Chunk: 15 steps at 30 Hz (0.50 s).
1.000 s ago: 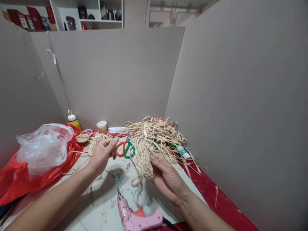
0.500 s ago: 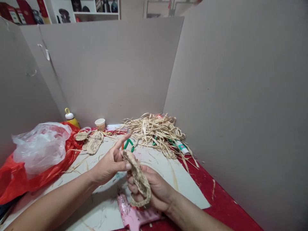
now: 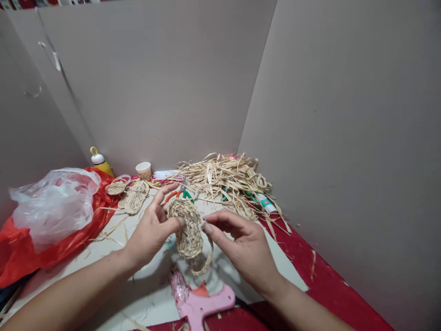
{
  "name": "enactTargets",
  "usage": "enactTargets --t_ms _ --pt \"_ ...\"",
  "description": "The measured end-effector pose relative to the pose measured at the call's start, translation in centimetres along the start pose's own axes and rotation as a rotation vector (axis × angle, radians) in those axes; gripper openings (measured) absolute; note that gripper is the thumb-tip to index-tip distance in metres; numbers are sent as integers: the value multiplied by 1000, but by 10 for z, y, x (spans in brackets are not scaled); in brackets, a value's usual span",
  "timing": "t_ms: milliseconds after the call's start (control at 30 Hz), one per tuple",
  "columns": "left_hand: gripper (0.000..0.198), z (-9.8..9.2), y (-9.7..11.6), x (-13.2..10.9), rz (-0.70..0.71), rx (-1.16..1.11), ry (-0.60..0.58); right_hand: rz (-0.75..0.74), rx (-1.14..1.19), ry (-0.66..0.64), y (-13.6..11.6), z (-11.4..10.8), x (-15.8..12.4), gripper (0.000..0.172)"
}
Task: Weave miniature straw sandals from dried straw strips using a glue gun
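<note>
So, the oval woven straw piece (image 3: 189,230) is up in the air over the middle of the worktop (image 3: 303,248), with the pink glue gun (image 3: 203,303) lying nearer the person, just below it in view. The left hand (image 3: 148,232) has it by its left edge: thumb pressed flat on the front, index finger sticking out past the top, the rest tucked behind where I can't really make them out. The right hand (image 3: 244,241) is on the other side, thumb and index fingers pinched together on the braided strand (image 3: 207,264), which hangs in a loop off the lower end of the piece.

Beyond the hands there's a pair of scissors (image 3: 189,196) with one orange and one green handle, partly behind the weave, and a messy heap of dry straw (image 3: 220,177) past that. Over to the left, a couple of similar woven pieces (image 3: 135,196) lie near a paper cup (image 3: 144,171), next to a red bag (image 3: 24,257) with clear plastic (image 3: 58,197) bunched on top.
</note>
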<state>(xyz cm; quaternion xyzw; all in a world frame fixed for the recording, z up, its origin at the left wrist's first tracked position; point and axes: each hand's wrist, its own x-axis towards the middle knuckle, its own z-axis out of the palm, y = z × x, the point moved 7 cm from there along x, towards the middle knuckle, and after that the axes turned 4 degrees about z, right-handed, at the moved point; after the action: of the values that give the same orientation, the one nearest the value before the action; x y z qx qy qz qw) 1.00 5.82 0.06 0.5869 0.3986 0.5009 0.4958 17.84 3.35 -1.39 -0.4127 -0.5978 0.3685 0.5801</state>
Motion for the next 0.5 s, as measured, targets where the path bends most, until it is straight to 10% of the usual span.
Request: enactTargets --t_ms 500 --pt "77 16 -28 -5 -182 -210 -90 290 160 -72 18 6 4 9"
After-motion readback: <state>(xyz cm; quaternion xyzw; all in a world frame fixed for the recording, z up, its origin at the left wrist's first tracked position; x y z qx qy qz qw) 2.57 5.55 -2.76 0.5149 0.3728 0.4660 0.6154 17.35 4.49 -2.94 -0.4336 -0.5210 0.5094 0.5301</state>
